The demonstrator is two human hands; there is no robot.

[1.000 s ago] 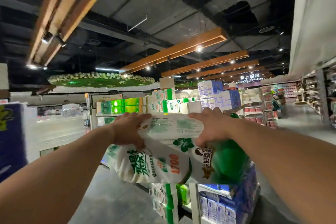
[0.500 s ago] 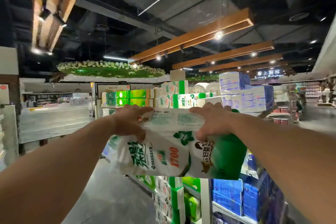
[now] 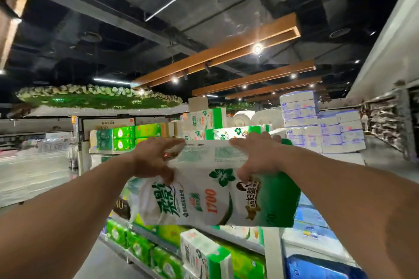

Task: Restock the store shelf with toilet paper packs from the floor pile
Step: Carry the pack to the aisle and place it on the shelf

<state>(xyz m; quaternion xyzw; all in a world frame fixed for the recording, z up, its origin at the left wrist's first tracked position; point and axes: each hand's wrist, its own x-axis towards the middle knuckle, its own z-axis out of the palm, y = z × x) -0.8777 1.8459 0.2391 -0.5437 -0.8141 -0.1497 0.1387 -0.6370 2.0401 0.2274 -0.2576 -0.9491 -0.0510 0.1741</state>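
Note:
I hold a white and green toilet paper pack (image 3: 210,197) marked 1700 up at chest height in front of the shelf unit (image 3: 272,247). My left hand (image 3: 154,161) grips its top left edge and my right hand (image 3: 256,158) grips its top right edge. Both arms are stretched forward. Behind the pack, on top of the shelf unit, lie matching green and white packs (image 3: 226,133). The floor pile is out of sight.
Blue and white tissue packs (image 3: 317,127) are stacked high on the shelf top at the right. Bright green packs (image 3: 122,138) sit at the left. Lower shelves hold green packs (image 3: 158,256) and blue ones (image 3: 317,267). An aisle runs along the right wall shelves (image 3: 385,120).
The shelf unit has come closer and shifted in view, as I step toward it. Both hands keep the same grip on the pack, which stays raised.

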